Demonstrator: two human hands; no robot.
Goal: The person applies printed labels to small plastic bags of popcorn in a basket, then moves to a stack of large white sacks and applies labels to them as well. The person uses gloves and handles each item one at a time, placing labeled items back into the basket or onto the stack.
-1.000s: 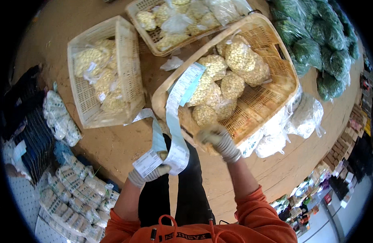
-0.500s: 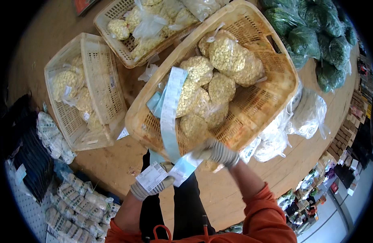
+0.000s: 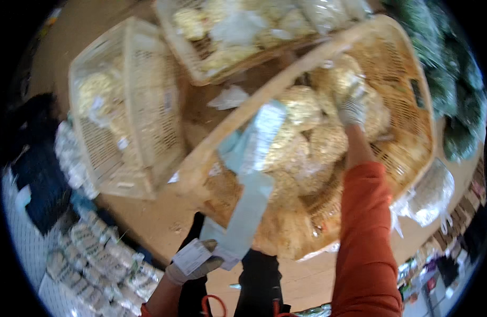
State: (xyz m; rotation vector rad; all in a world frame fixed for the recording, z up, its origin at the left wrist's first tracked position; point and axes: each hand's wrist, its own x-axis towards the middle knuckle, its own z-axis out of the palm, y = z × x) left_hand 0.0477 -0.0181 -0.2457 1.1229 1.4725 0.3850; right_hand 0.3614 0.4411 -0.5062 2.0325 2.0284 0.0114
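Note:
My left hand [image 3: 198,268], in a pale glove, is closed on a strip of labels [image 3: 249,206] near the front edge of the large yellowed plastic basket [image 3: 201,182]. The strip runs up from the hand and drapes over the basket's rim, with its pale blue backing partly turned up. A white label [image 3: 191,257] lies across the gloved fingers. My right hand [image 3: 353,110], gloved too, reaches into the basket onto the upper of several clear bags of pale cloves [image 3: 328,141], which look like peeled garlic. Its fingers are blurred, so their grip is unclear.
A smaller cream basket [image 3: 143,177] with similar bags stands at the left, and another basket [image 3: 201,79] at the back. Green-filled bags [image 3: 439,90] lie at the far right. Below them rests a clear plastic bag [image 3: 431,185]. Stacked packages [image 3: 90,259] fill the lower left.
My right hand has left the label strip and moved up and right into the basket, onto the bags. My left hand still holds the strip. The view has shifted and blurred.

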